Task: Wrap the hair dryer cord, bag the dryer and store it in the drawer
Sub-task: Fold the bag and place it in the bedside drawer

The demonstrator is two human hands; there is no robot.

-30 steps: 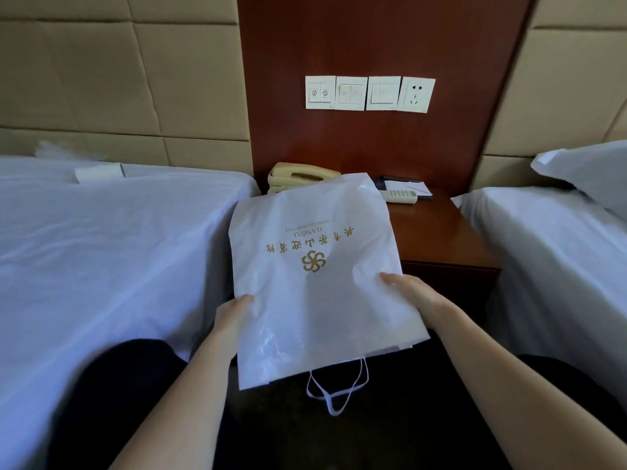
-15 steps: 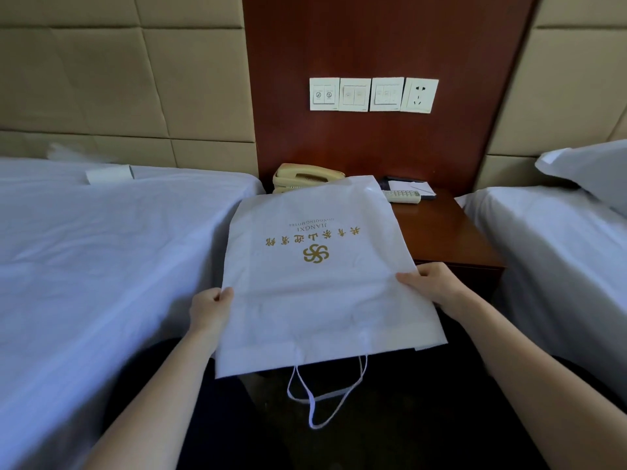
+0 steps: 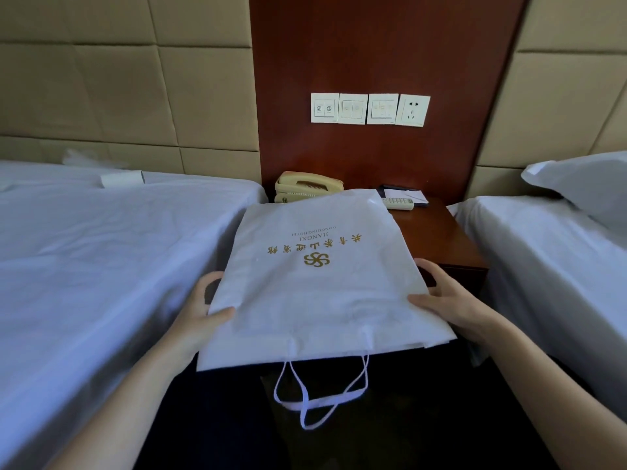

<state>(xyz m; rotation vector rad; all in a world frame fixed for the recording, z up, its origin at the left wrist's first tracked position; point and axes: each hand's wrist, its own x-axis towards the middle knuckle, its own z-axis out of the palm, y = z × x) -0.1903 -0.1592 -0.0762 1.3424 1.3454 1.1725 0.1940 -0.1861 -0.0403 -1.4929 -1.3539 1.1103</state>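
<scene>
The left hand (image 3: 198, 312) and right hand (image 3: 453, 301) hold the flat white bag (image 3: 322, 293) by its side edges, fingers (image 3: 433, 272) clamped on it.

I see a flat white bag (image 3: 315, 293) with gold print held over the front left corner of the nightstand (image 3: 437, 237), its cord handles (image 3: 320, 396) hanging toward me. The left hand (image 3: 200, 312) pinches the bag's left edge, thumb on top; the right hand (image 3: 449, 301) grips the right edge. A beige telephone (image 3: 305, 186) sits at the nightstand's back left corner, a remote (image 3: 398, 202) near the back edge, perhaps overlapping a notepad (image 3: 407, 194).
</scene>
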